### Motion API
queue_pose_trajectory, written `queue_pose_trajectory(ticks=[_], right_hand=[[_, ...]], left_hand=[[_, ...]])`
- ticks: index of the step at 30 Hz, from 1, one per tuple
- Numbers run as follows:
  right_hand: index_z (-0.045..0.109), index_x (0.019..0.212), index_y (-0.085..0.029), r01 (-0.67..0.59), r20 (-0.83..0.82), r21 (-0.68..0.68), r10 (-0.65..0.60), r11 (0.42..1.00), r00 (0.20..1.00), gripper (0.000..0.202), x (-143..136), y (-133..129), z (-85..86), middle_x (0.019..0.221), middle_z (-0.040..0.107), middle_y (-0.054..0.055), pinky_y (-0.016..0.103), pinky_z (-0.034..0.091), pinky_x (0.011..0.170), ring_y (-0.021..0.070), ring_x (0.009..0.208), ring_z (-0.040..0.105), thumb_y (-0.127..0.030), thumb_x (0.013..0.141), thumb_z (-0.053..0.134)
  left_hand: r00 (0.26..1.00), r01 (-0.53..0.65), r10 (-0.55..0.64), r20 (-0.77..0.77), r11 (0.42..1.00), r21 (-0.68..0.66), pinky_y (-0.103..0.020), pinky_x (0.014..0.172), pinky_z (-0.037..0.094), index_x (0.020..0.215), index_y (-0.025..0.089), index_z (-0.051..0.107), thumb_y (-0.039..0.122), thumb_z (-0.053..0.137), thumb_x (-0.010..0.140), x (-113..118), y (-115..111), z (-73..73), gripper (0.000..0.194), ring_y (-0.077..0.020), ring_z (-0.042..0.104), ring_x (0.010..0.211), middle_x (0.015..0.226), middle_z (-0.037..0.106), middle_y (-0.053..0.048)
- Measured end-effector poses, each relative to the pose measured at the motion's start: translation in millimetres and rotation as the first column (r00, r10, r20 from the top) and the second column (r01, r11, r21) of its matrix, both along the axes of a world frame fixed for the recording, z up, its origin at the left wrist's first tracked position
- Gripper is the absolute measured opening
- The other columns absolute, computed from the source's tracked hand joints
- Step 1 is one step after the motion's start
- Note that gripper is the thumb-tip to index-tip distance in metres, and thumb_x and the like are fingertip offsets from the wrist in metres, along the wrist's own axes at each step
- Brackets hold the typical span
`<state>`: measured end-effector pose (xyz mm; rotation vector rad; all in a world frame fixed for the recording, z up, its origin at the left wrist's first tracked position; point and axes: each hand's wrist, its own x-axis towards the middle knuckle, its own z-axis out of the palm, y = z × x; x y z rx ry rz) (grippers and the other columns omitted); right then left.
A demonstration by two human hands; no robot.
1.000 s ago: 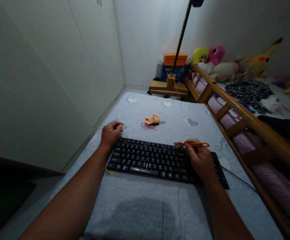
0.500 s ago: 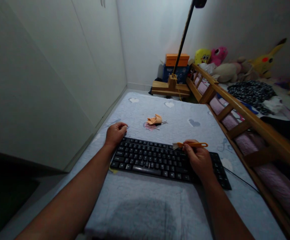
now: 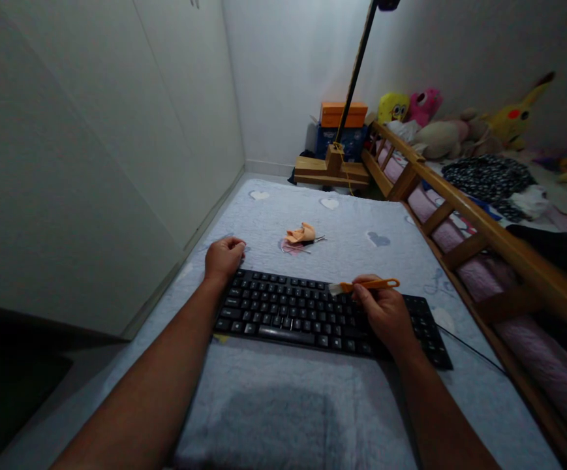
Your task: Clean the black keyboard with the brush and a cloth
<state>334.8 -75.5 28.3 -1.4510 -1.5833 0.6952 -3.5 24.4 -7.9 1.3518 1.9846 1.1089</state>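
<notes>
Right hand [image 3: 388, 318] pinches brush [image 3: 382, 284] at far side of keyboard [image 3: 293, 313]: likely brushing step. Left hand [image 3: 222, 259] curls closed beside keyboard. Further stroke calls for light pressure.

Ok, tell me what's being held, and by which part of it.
The right hand holds a brush by its orange handle, near the bristles; the left hand shows nothing in it.

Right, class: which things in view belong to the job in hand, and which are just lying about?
In the job:
brush, in the right hand
keyboard
possibly the orange bundle, though untouched

Lying about, it seems:
soft toys
orange box
blue box
</notes>
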Motion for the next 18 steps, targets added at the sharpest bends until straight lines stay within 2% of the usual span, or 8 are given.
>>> queue_pose_trajectory(ticks=[4,7,12,18], right_hand=[[0.070,0.088,-0.020,0.061,0.046,0.120,-0.067,0.991,0.997,0.018,2.6,0.7,0.7,0.077,0.070,0.003,0.034,0.050,0.073,0.0213,0.073,0.066,-0.034,0.089,0.058],[0.071,0.090,-0.021,0.073,0.006,0.146,-0.075,0.987,0.997,0.016,4.2,-1.1,1.3,0.080,0.071,0.003,0.034,0.051,0.074,0.0203,0.074,0.065,-0.032,0.090,0.060],[0.071,0.090,-0.021,-0.060,0.013,0.118,0.059,0.991,0.998,0.015,2.6,-4.9,2.4,0.085,0.071,0.004,0.032,0.052,0.074,0.0199,0.080,0.067,-0.030,0.091,0.060],[0.071,0.088,-0.020,-0.195,0.104,0.097,0.185,0.976,0.977,0.016,1.3,-7.7,7.1,0.084,0.072,0.005,0.032,0.052,0.076,0.0199,0.080,0.067,-0.028,0.092,0.058]], left_hand=[[0.996,-0.010,0.011,-0.088,1.000,0.007,-0.029,0.064,0.043,0.079,0.018,0.072,0.038,0.055,0.074,-1.4,1.1,-2.6,0.027,-0.0196,0.063,0.064,0.062,0.066,-0.002],[0.993,0.049,-0.047,-0.111,0.999,0.017,-0.030,0.066,0.044,0.082,0.018,0.072,0.039,0.054,0.076,-3.9,0.6,-4.2,0.029,-0.0197,0.063,0.065,0.064,0.067,-0.002],[0.980,0.122,-0.116,-0.164,0.992,0.027,-0.031,0.068,0.044,0.083,0.017,0.074,0.040,0.054,0.076,-5.6,-1.0,-4.6,0.031,-0.0207,0.064,0.066,0.066,0.068,-0.003],[0.973,0.139,-0.137,-0.184,0.990,0.001,-0.032,0.068,0.045,0.085,0.018,0.074,0.040,0.052,0.077,-4.0,-2.9,-1.5,0.032,-0.0214,0.064,0.068,0.067,0.068,-0.003]])
